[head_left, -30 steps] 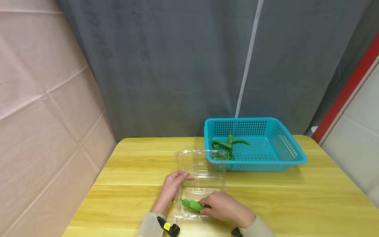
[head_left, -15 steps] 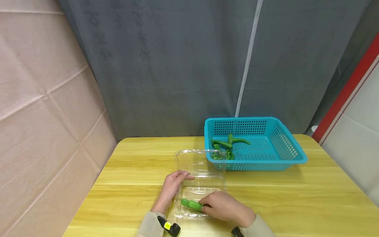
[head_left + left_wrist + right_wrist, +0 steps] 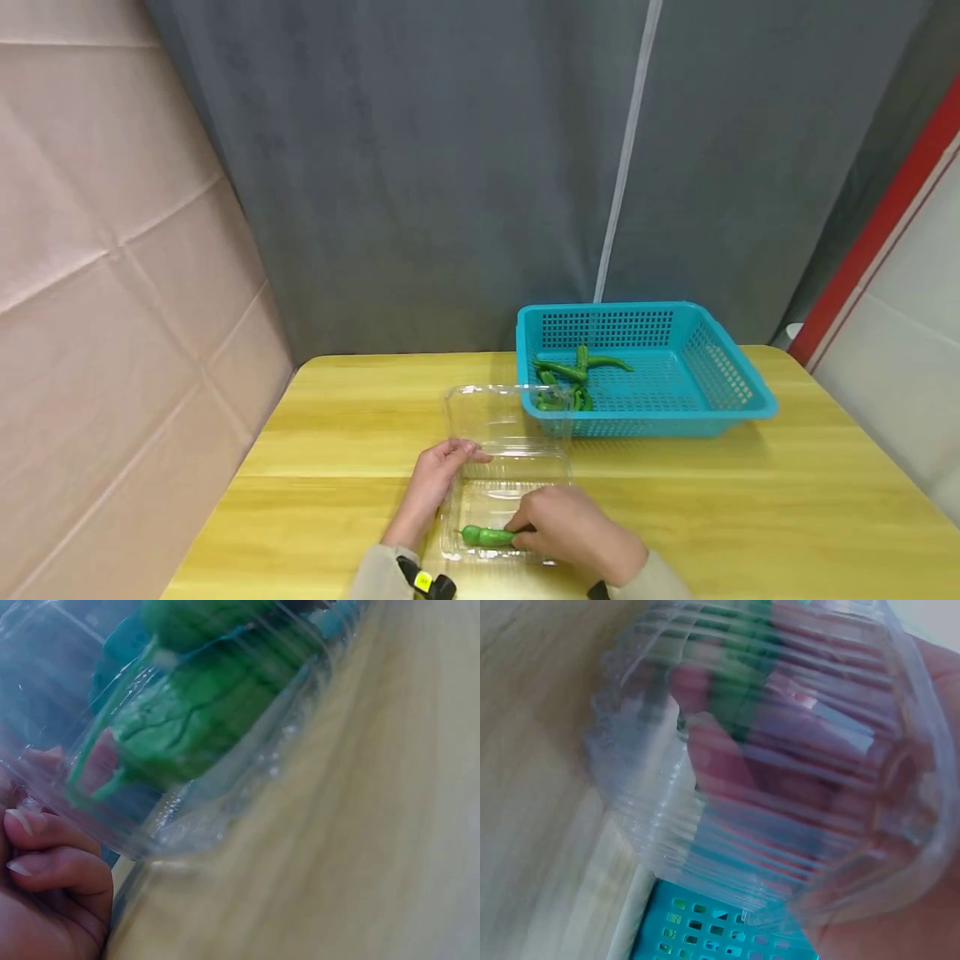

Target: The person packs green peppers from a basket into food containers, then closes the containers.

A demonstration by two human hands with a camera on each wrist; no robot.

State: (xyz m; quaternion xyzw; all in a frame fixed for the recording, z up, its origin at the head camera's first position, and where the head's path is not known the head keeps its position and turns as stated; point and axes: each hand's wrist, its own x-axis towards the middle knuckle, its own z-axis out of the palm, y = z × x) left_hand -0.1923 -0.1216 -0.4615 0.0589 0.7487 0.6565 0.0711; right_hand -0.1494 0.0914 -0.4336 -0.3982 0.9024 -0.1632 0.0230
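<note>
A clear plastic clamshell box (image 3: 489,500) lies on the table with its lid laid back towards the basket. My left hand (image 3: 437,471) grips the box's left side near the hinge, its fingers curled in the left wrist view. Inside the box's near part, my right hand (image 3: 566,525) pinches the right end of a green chili pepper (image 3: 493,539). A second green pepper (image 3: 199,622) lies against the first one (image 3: 202,712) in the left wrist view. Through the ribbed wall, the right wrist view shows the right fingertips (image 3: 716,754) on a pepper (image 3: 739,682).
A turquoise perforated basket (image 3: 720,411) stands at the back right, with several green peppers (image 3: 562,369) at its left end. The box's lid (image 3: 491,412) overlaps the basket's near left corner in view. A grey curtain (image 3: 420,183) hangs behind the wooden table (image 3: 360,417).
The peppers under my right hand have shifted slightly and now lie more level, side to side. My left hand keeps its place on the box.
</note>
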